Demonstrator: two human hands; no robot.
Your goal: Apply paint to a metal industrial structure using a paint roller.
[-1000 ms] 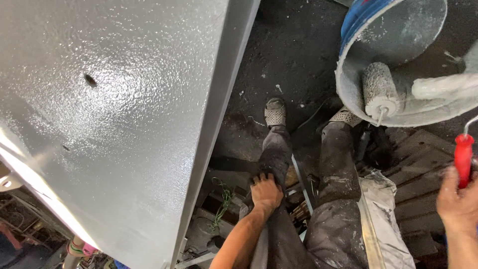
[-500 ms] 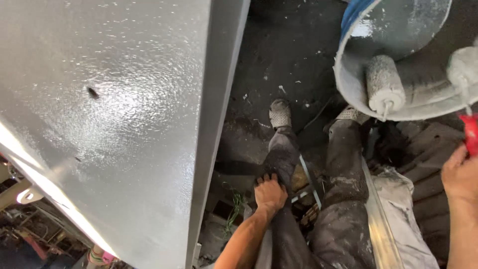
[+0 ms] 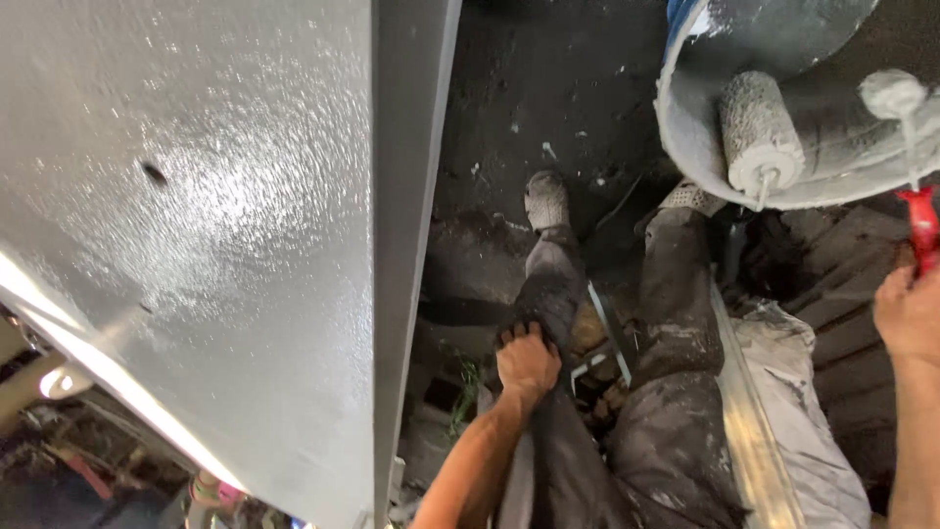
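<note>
My right hand point(image 3: 909, 312) grips the red handle of a paint roller point(image 3: 889, 96), whose grey-coated head dips into a grey paint bucket point(image 3: 685, 127) at the top right. A second roller point(image 3: 759, 132), thick with grey paint, lies inside the same bucket. My left hand point(image 3: 527, 360) rests on my left knee, fingers curled over the paint-stained grey trouser leg. Both legs stretch away from me to grey shoes point(image 3: 546, 199) on the dark floor.
A large, wet, freshly painted grey metal panel point(image 3: 196, 216) fills the left half, with a small dark hole point(image 3: 154, 173) in it and a raised edge point(image 3: 406, 245). Wooden slats point(image 3: 842, 294) and a crumpled white cloth point(image 3: 793, 392) lie at the right. Clutter sits below left.
The view has shifted, so the bucket sits higher and further right. My right hand has moved the roller head into the bucket. My left hand stays on the knee.
</note>
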